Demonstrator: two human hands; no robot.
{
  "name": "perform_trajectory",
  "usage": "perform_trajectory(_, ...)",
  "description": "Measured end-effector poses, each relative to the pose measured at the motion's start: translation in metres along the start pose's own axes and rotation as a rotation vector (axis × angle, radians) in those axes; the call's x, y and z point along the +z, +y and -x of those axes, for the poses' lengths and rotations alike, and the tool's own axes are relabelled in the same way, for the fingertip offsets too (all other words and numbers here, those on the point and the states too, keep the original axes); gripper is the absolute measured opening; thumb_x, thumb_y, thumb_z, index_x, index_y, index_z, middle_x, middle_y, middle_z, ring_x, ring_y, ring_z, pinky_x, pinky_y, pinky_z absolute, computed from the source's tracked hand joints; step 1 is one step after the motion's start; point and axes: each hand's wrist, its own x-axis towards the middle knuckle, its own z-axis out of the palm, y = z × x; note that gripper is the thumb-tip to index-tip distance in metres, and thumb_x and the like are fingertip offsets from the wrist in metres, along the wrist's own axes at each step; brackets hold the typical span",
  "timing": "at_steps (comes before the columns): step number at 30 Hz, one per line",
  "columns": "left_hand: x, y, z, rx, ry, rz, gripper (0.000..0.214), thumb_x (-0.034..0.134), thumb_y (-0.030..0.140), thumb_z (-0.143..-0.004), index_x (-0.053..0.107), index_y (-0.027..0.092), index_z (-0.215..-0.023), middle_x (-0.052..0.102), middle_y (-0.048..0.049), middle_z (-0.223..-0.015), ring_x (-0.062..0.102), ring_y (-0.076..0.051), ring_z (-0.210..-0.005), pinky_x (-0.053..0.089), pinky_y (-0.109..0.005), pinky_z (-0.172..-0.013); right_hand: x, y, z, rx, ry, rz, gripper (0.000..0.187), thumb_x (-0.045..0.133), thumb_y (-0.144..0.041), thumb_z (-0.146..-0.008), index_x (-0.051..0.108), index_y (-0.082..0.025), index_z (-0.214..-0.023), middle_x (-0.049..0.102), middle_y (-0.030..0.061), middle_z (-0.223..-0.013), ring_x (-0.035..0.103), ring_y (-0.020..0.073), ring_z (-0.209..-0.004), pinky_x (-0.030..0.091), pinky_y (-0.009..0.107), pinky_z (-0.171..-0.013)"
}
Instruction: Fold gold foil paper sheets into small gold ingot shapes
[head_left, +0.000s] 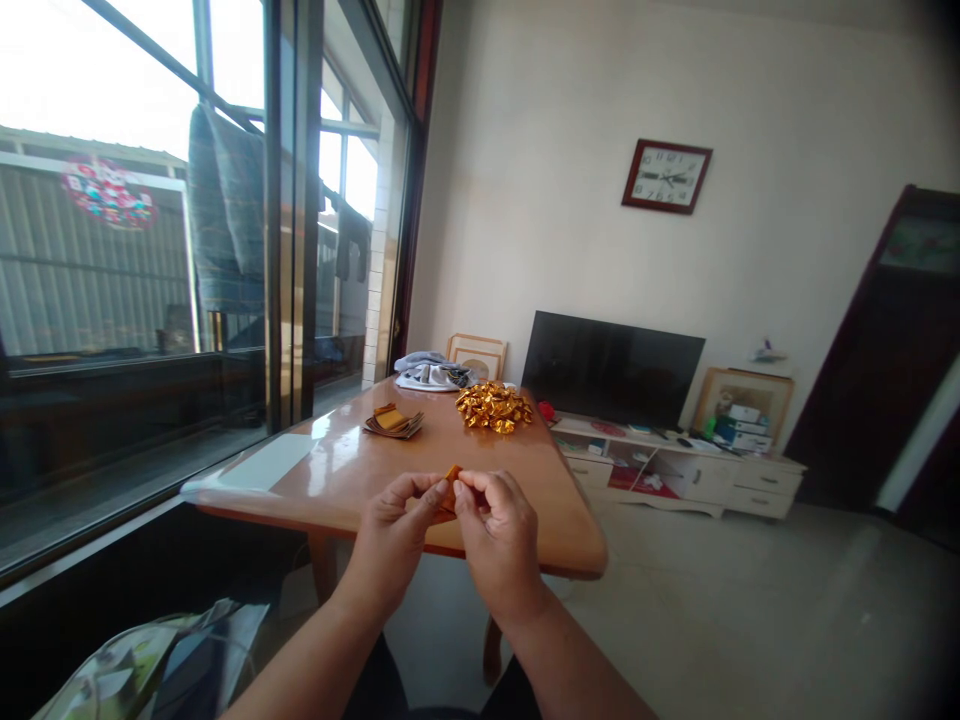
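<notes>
My left hand (pixel 405 520) and my right hand (pixel 495 525) meet above the near edge of the wooden table (pixel 352 490). Between them they pinch a small piece of orange-gold folded paper (pixel 452 476), thumbs and fingertips closed on it from both sides. Much of the paper is hidden by my fingers. Beyond my hands lies a heap of shiny gold folded-paper pieces (pixel 495 405). To its left a stack of flat gold and brown paper sheets (pixel 391 420) rests on the tabletop.
Folded clothing (pixel 431 372) and picture frames (pixel 480 355) are at the table's far end. A white sheet (pixel 259 465) lies by the window. A television (pixel 611 367) stands on a white cabinet (pixel 701 475) at the back. Bags (pixel 165 660) are at lower left.
</notes>
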Motion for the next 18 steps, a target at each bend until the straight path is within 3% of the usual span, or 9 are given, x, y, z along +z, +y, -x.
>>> perform_trajectory(6,-0.003,-0.011,0.000,0.078,0.043,-0.140,0.026,0.074,0.041,-0.083,0.076,0.017,-0.094,0.075,-0.0071,-0.096,0.069,-0.023,-0.093,0.056,-0.036,-0.087,0.001,0.001,0.000,0.037,0.034,0.009,0.014,0.059,-0.023,-0.095,0.072,-0.021,-0.100,0.069,0.0068,-0.090,0.064,0.0195,-0.084,0.051,0.032,-0.076)
perform_trajectory(18,-0.001,-0.013,0.001,0.203,0.092,-0.375,0.020,0.072,0.041,-0.085,0.077,0.024,-0.094,0.074,-0.0055,-0.096,0.066,-0.025,-0.096,0.052,-0.036,-0.089,0.001,0.002,0.001,0.116,0.066,-0.061,0.012,0.060,-0.026,-0.094,0.072,-0.022,-0.096,0.070,0.0057,-0.088,0.064,0.0190,-0.081,0.051,0.030,-0.074)
